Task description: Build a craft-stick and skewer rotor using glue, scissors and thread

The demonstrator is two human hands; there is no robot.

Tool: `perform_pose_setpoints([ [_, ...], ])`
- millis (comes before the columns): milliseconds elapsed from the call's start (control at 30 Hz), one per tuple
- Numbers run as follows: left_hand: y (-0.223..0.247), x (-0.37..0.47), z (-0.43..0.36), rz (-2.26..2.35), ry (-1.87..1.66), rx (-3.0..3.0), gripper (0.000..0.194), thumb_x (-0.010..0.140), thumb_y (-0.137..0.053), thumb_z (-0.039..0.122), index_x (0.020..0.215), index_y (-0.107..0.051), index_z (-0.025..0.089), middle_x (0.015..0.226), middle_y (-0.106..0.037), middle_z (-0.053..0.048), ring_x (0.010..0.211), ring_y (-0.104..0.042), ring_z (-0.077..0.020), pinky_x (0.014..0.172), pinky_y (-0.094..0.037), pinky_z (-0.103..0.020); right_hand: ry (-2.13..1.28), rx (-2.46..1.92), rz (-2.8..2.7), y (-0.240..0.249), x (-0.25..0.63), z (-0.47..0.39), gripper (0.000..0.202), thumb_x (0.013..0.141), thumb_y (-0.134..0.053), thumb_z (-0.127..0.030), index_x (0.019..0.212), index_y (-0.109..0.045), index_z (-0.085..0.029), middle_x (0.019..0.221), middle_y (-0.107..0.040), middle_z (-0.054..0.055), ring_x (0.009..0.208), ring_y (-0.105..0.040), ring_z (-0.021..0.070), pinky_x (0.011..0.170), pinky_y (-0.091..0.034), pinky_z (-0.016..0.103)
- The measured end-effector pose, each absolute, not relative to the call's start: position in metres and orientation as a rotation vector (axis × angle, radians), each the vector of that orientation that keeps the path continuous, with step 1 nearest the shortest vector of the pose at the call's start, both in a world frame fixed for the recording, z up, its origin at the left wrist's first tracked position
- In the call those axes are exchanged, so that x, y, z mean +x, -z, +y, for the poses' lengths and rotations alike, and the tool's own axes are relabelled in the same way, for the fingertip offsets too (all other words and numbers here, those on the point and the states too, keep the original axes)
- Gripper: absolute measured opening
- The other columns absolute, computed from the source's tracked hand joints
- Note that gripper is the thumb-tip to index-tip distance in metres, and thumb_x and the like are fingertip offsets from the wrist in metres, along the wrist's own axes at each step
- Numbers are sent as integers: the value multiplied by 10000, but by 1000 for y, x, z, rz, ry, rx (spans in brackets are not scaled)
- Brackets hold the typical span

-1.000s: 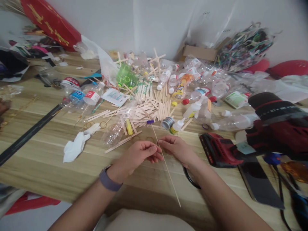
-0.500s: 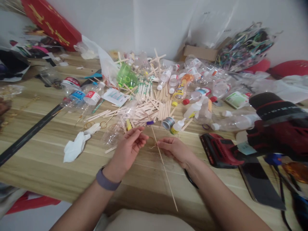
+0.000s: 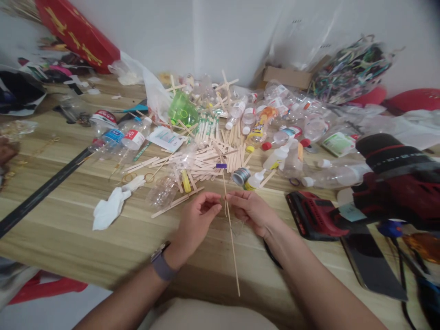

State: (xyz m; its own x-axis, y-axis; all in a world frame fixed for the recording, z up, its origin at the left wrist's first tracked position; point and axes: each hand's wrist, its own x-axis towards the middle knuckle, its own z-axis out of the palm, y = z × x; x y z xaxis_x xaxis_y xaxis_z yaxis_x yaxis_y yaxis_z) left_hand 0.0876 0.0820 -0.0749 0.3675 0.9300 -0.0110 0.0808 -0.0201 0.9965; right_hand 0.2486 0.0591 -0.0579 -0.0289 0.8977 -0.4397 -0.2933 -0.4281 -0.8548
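My right hand pinches a long thin wooden stick between thumb and fingertips, partway along its length. The stick points away from me and carries a small purple piece across its far end. A thin string or band loops loosely at the stick near my fingertips, too fine to make out clearly. Just left of the stick is my left hand, its fingers curved and the thumb apart from the index fingertip. Nothing shows between them.
Beyond my hands lie flat wooden craft sticks, a wire spool and a small glue bottle. Many plastic bottles crowd the back. A red cordless drill and a phone are at right; a white glove lies left.
My left hand has moved right, closer to the stick, and its thumb and index have parted. The stick has swung more upright in view, its near end shifting left.
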Motion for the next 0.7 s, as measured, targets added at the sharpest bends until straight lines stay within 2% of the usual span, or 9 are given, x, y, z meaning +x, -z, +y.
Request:
perform_pose_setpoints([
  [233,68,89,92,888,-970,1841,134,865,-608,168,907,-719,230,921,-735,-28,870,-651,-193,834,-495,-325,-1653,-1252,-643,63,247,62,455,506,-871,-468,685,-587,-160,439,-287,-127,404,-173,26,406,-66,217],
  [367,72,88,97,848,-988,1992,108,891,-599,168,897,-699,210,897,-718,-39,857,-639,-193,808,-488,-320,-1665,-1233,-624,66,248,63,424,543,-860,-443,655,-557,-169,442,-287,-124,408,-169,26,409,-72,212],
  [467,76,87,100,809,-986,2081,157,921,-542,140,955,-681,203,920,-698,-45,882,-624,-188,824,-479,-317,-1676,-1225,-615,69,248,63,417,558,-848,-448,652,-548,-173,447,-271,-126,409,-160,27,405,-73,208],
  [567,77,85,102,761,-977,2153,219,937,-495,112,1008,-677,212,958,-680,-47,914,-612,-182,837,-473,-312,-1693,-1220,-613,71,248,63,425,552,-849,-450,650,-542,-173,451,-267,-128,405,-159,24,400,-66,205],
  [700,77,83,105,718,-949,2230,184,930,-527,130,965,-687,215,955,-658,-48,899,-604,-185,813,-467,-309,-1701,-1216,-608,72,247,63,462,530,-864,-462,634,-514,-179,443,-269,-132,396,-149,19,398,-49,210],
])
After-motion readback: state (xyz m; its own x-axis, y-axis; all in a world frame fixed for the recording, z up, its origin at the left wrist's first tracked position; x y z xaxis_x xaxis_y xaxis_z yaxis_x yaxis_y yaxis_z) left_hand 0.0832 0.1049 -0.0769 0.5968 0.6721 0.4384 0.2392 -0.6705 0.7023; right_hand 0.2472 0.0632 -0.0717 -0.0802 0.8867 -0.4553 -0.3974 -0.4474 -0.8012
